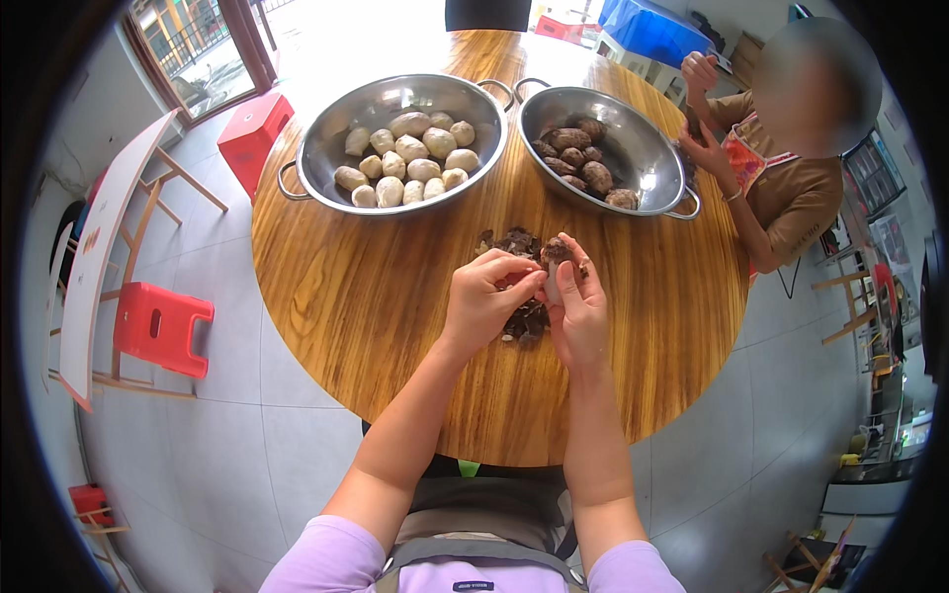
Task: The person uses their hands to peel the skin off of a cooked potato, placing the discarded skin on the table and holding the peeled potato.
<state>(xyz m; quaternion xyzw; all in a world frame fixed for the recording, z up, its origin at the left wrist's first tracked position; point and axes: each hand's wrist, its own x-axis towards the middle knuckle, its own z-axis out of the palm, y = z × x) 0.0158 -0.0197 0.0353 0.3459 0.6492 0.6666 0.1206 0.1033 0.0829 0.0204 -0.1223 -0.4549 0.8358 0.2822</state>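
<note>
A partly peeled taro (552, 285) is held upright in my right hand (582, 315). Its top is still covered in brown, hairy skin, while the lower part is pale and bare. At its left side, the thumb and forefinger of my left hand (489, 293) pinch at the skin; the exact grip is partly hidden by the fingers. Beneath both hands, a heap of dark peelings (528, 326) lies on the wooden table (371, 311). Beyond them stand a steel basin (311, 118) of pale peeled taros (410, 148) and another basin (645, 133) of brown unpeeled taros (571, 138).
Across the table's right side, a person (793, 200) in a brown top holds a dark object in their hands (708, 148). Red plastic stools (163, 326) and a white-topped table (111, 230) are on the left. A blue container (652, 33) stands behind the table.
</note>
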